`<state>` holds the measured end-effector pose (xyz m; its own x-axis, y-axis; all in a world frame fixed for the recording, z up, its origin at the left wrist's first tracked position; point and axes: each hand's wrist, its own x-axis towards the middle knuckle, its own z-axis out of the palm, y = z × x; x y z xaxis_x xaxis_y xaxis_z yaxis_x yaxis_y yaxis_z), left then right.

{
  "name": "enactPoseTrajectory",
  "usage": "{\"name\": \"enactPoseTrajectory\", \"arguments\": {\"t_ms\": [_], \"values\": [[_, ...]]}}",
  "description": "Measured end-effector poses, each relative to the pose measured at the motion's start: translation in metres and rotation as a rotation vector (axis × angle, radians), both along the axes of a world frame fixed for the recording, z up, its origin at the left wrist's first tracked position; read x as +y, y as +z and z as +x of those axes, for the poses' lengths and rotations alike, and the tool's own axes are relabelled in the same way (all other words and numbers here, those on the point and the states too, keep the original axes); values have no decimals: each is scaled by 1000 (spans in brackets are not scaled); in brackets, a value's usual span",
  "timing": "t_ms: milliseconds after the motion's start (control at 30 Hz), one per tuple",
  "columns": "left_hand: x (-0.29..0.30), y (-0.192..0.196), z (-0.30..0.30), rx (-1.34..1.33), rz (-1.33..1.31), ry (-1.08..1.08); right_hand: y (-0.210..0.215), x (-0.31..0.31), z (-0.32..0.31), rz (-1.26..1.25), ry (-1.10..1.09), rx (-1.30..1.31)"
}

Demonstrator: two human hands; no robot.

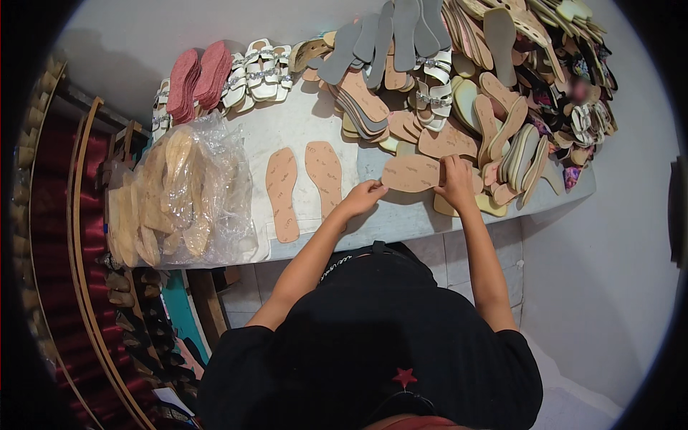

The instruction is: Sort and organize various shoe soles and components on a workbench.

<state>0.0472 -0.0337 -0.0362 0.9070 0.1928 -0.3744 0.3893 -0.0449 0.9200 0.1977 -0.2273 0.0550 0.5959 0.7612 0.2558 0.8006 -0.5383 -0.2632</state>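
A tan insole [410, 174] with small printed marks lies sideways between my hands, over the front part of the table. My right hand [456, 179] is closed around its right end, which the fingers partly hide. With fingertips pinched together, my left hand [367, 197] grips the edge at the wide left end. Two more tan insoles rest flat on a white cloth to the left: one insole [282, 193] is in full sight, while the other insole [324, 175] is partly covered by my left forearm.
Stacked insoles and soles [502, 107] crowd the table's right side. A clear plastic bag [186, 193] of pale soles sits at the left. Behind it stand red sole stacks [197, 82] and white sandals [261, 72]. A rack of shoes [136, 308] is at lower left.
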Motion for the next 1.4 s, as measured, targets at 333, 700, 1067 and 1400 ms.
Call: {"name": "enactPoseTrajectory", "arguments": {"t_ms": [333, 700, 1067, 1400], "values": [[43, 46, -47, -14, -442, 404, -13, 121, -84, 117, -40, 489], [79, 3, -73, -3, -229, 711, -44, 172, -139, -95, -191, 630], [77, -5, -84, -11, -114, 671, -68, 167, -141, 9, -145, 695], [68, -3, -91, 52, -161, 614, -73, 166, -136, 72, -61, 631]]}}
